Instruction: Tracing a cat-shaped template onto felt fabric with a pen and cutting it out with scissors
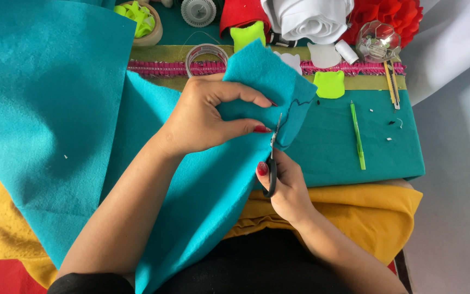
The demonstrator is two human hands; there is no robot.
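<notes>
Cluttered craft table (387, 158), left hand (202, 117) pinching turquoise felt (262, 81), right hand (286, 185) gripping scissors (273, 158)

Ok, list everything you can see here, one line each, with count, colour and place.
felt sheet: one, turquoise, draped across the left and centre
scissors: one, dark handles, cutting the felt at centre
marker: one, light green, on the teal cloth at right
teal cloth: one, covering the table at right
yellow fabric: one, under the teal cloth, near edge
cut felt shapes: two, lime green, at the far side
pink trim: one strip, along the far side
tape roll: one, clear, on the trim
thread spool: one, white, far right
left hand: pinching the felt
right hand: grip on the scissors
</notes>
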